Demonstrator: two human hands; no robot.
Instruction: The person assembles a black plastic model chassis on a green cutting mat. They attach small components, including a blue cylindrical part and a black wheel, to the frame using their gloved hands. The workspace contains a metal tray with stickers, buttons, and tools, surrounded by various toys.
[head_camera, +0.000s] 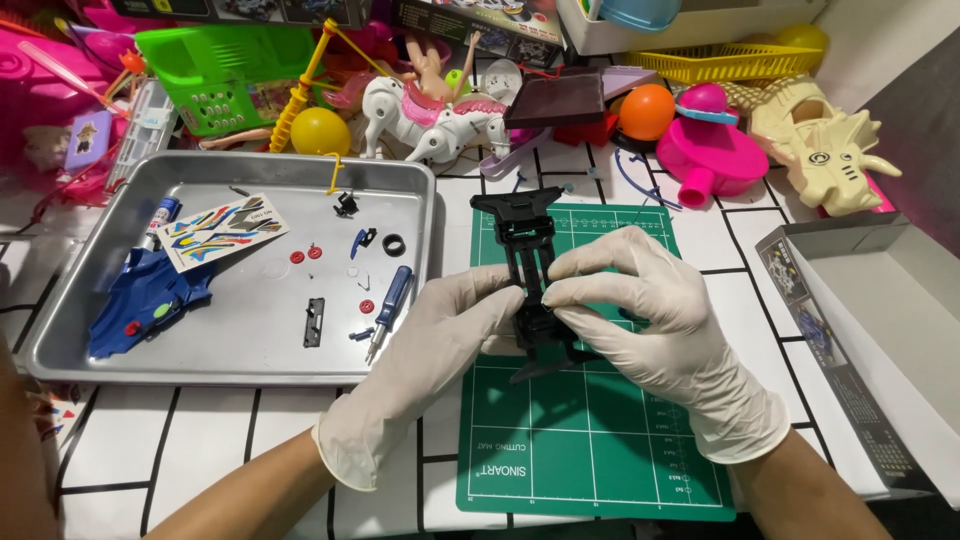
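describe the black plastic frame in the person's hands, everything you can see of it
The black chassis frame looks like moulded plastic, long and narrow, with a wider crossbar at its far end and open slots along its body. It is held above the green cutting mat, lengthwise away from the person. The gloved left hand grips its near left side and the gloved right hand pinches its middle from the right; its near end is partly hidden.

Both bare forearms reach in from below, each ending in a white latex-gloved hand. The left hand (425, 365) angles up to the right, fingers curled inward. The right hand (655, 330) leans toward it, fingertips (560, 292) pinched, nearly meeting the left's.
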